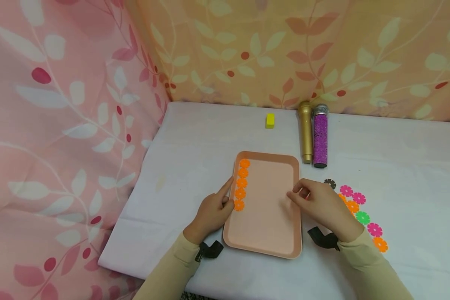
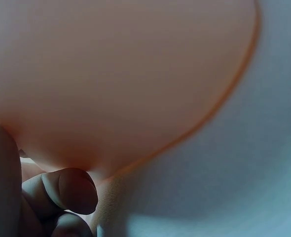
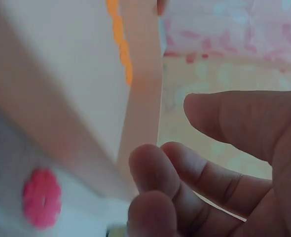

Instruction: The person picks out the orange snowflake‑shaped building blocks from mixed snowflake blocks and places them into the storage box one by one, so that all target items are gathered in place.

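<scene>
A pink tray [image 1: 266, 246] lies on the white cloth in the head view. Five-petal-like orange notched discs [image 1: 241, 183] form a column along its left side. My left hand [image 1: 211, 214] grips the tray's left rim, index finger stretched along it and thumb by the lowest disc. The left wrist view shows the tray [image 2: 135, 74] close up, with curled fingers [image 2: 76, 190] by its edge. Over the tray's right rim hovers my right hand [image 1: 324, 204], its fingers bent. In the right wrist view its thumb and fingertips stand apart, holding nothing.
Right of the tray lie pink, orange, green and dark notched discs [image 1: 363, 217], partly behind the right hand. A gold microphone [image 1: 306, 135] and a purple microphone [image 1: 320, 139] lie behind them. A yellow block [image 1: 270, 121] stands near the back edge, before a patterned curtain [image 1: 225, 54].
</scene>
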Tool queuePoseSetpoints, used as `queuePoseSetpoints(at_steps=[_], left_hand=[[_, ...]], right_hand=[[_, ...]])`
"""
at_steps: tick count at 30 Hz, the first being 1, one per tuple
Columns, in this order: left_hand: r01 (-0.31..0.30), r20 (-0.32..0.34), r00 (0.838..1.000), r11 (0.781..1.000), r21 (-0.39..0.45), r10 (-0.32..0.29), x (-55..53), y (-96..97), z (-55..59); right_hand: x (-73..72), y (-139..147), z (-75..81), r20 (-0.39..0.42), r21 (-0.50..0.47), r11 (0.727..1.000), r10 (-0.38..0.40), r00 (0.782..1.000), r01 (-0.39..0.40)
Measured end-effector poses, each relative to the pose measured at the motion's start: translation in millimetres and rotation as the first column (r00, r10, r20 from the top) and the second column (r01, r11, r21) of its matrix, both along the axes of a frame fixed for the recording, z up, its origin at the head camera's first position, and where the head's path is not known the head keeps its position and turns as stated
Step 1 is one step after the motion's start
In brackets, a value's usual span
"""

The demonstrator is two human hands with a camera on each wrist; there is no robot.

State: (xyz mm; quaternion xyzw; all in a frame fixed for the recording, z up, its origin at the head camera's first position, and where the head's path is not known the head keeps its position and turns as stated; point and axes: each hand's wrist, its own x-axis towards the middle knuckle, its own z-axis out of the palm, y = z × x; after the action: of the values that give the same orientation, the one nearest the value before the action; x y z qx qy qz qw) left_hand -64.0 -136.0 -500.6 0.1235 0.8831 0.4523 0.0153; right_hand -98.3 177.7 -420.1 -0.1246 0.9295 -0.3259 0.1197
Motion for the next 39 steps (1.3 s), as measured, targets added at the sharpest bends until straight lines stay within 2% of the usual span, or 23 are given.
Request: queuePoseSetpoints(at_steps=[6, 18, 24, 30, 39], left_hand=[[-0.008, -0.014, 1.000, 1.000, -0.005, 0.008, 1.6, 0.0, -1.5], [-0.007, -0.029, 1.000, 1.000, 0.001, 0.007, -0.7, 1.8, -0.7], [-0.003, -0.021, 1.000, 1.000, 0.002, 0.003, -0.8, 1.1, -0.8], [-0.007, -0.010, 1.000, 1.000, 0.004, 0.007, -1.5, 0.6, -2.0], [-0.013, -0.011, 1.000, 1.000, 0.014, 0.014, -2.0, 1.1, -4.1]], right_hand=[[-0.4, 24, -4.4, 0.011, 0.015, 0.999, -0.032, 0.999, 0.031], [-5.5, 85, -15.7, -0.002, 0.127, 0.989, -0.080, 0.997, 0.079], [-2.9, 107, -23.9, 0.053, 0.164, 0.982, -0.100, 0.994, 0.090], [-1.2, 117, -34.3, 0.043, 0.193, 0.977, -0.100, 0.994, 0.090], [0.4, 119, -37.1, 0.045, 0.182, 0.981, -0.072, 0.996, 0.063]])
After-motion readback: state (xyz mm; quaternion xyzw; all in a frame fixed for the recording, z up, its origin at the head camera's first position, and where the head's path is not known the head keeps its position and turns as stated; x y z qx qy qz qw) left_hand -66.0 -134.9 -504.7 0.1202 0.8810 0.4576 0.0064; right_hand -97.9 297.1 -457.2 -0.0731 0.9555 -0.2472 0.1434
